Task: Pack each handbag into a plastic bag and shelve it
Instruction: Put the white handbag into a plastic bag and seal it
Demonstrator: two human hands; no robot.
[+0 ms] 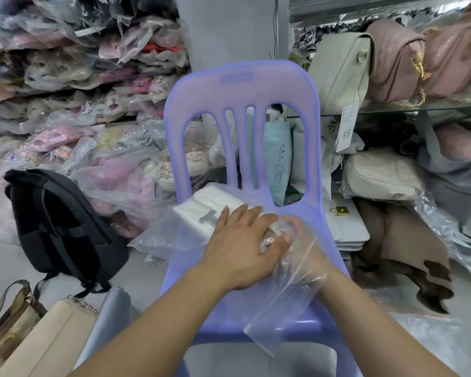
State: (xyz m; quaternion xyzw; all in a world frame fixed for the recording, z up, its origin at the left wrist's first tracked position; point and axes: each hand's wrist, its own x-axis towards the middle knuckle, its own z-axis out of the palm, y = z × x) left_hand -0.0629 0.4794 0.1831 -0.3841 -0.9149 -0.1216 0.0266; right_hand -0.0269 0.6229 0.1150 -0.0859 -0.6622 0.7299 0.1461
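A white handbag point(201, 210) lies at the back of a purple plastic chair point(237, 85), against the left edge of the seat and just below the backrest. Its near end is partly covered by a clear plastic bag point(280, 311), which is spread across the seat to the front and right edges. The left hand point(242, 248) is laid on the handbag, fingers straight. The right hand point(305, 240) is veiled by the plastic at the handbag's right end, and its grip cannot be told. A cream handbag point(340, 74) and pink handbags point(397, 61) are kept unwrapped on a shelf point(446, 106) at right. Plastic-wrapped goods point(65, 63) are piled at left, above a black backpack point(60, 221).
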